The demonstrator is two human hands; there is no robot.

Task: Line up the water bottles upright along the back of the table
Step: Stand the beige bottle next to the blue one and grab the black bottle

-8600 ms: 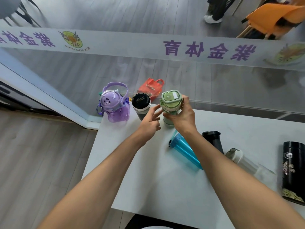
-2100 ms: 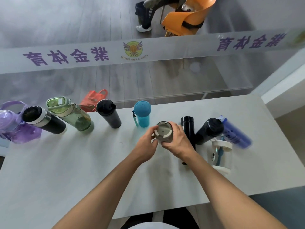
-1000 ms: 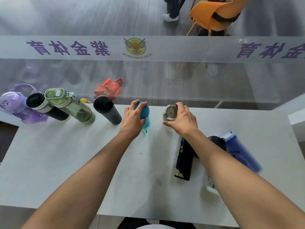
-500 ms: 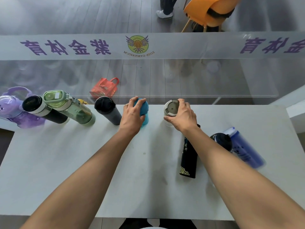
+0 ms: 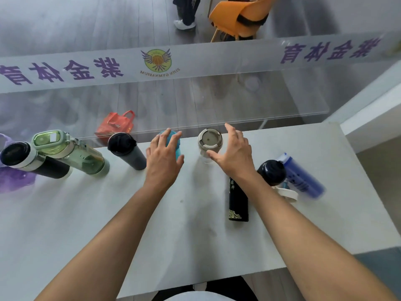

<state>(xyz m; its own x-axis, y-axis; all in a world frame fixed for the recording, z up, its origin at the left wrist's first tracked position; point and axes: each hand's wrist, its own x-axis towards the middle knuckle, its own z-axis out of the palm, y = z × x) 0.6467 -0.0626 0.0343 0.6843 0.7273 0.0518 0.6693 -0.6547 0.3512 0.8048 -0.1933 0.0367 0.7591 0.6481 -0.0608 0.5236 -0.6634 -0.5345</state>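
Head view. I read 6 bottles standing in a row along the back edge of the counter [image 5: 65,231]: at far left a purple bottle [image 5: 13,181], mostly out of frame, then a black-and-white flask [image 5: 32,162], a green bottle [image 5: 71,152], a dark grey bottle [image 5: 128,152], a teal bottle [image 5: 174,141] and a clear bottle with a beige lid [image 5: 209,141].

My left hand [image 5: 163,161] is spread, its fingers over the teal bottle's cap; I cannot tell whether they touch it. My right hand [image 5: 233,154] is open and cupped just beside the beige-lidded bottle, thumb and fingers apart on either side of it, clamped on nothing.

Not yet placed: a black bottle with gold print [image 5: 237,200] lying on its side near my right forearm, a black-capped bottle [image 5: 272,171], a blue bottle [image 5: 301,179] blurred at the right, and a white-rimmed object [image 5: 286,192] partly hidden by my arm.

Judgement: the step in hand is the release of the 6th bottle. To do it well I would lift both hands straight up and off without brushing the caps, check that the gap to the teal bottle matches the others, then take the lying black bottle by its body, stand it fully upright before letting go, and set it next in line to the right.
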